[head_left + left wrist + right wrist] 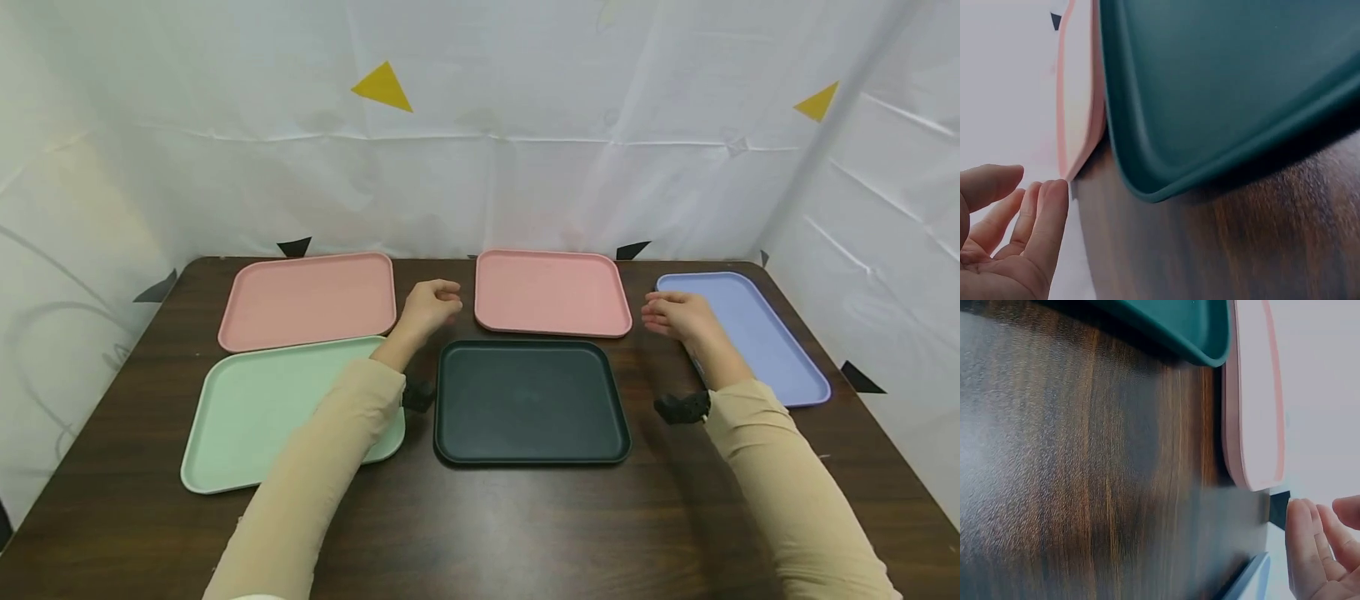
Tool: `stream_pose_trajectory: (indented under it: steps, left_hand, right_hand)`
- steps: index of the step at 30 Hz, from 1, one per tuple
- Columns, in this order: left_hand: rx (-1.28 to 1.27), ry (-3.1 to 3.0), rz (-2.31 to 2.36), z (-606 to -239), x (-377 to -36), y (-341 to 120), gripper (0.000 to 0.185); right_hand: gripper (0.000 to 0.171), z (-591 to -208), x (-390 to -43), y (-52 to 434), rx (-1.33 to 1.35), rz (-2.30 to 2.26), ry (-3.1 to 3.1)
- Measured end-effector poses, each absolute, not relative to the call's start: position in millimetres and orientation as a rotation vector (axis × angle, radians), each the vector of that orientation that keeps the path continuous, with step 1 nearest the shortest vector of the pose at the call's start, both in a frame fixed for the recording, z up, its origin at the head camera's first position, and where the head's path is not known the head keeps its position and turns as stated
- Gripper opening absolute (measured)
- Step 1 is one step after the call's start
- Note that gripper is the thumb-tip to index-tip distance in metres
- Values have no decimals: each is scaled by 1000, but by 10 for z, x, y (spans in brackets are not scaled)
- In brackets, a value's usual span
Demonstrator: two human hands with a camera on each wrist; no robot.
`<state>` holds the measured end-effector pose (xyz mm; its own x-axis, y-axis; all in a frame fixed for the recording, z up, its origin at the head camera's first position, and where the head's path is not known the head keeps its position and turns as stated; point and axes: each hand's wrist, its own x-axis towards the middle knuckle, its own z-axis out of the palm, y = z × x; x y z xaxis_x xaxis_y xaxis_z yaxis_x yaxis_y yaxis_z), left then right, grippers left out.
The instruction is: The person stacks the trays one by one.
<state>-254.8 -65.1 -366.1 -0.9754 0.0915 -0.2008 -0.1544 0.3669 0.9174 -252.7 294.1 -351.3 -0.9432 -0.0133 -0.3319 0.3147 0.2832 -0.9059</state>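
Note:
The left hand (433, 305) hovers between two pink trays, its fingers loosely bent with nothing in them. Its fingertips are near the left edge of the middle pink tray (551, 292). In the left wrist view the thumb is apart from the fingers (1047, 222). On the other side, the right hand (675, 315) is held between the middle pink tray and the blue tray (757, 333), overlapping the blue one's left edge in the head view. It is bare too, fingers relaxed. A dark green tray (532, 404) lies between the forearms, directly in front of the middle pink tray.
A second pink tray (311, 300) lies at the back left, and a light green tray (262, 408) sits in front of it, partly covered by the left sleeve. All rest on a dark wood table (517, 533). White sheeting (480, 183) rises behind and at both sides.

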Motion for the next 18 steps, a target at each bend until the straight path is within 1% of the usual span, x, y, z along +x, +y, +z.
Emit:
stream_pose_trajectory:
  steps: [9,12,15,16,18]
  left_hand:
    - [-100,2362,1703,-3755,-2634,-622,43]
    - [-105,2308,1721,-3800,-2648,-600,45]
    - [-112,2251,1750,-3852,-2674,-568,47]
    - [-118,2234,1759,-3869,-2686,-556,48]
    - [-133,2207,1774,-3899,-2706,-532,50]
  right_hand:
    - [51,-3658,-2609,2876,278,-1635,2419]
    - [50,-3761,-2662,2872,300,-1564,2460]
    - [50,-4007,-2834,3002,334,-1556,2466]
    - [48,-4091,-2888,3063,336,-1611,2424]
    - [43,-4443,-3147,3311,347,-1753,2346]
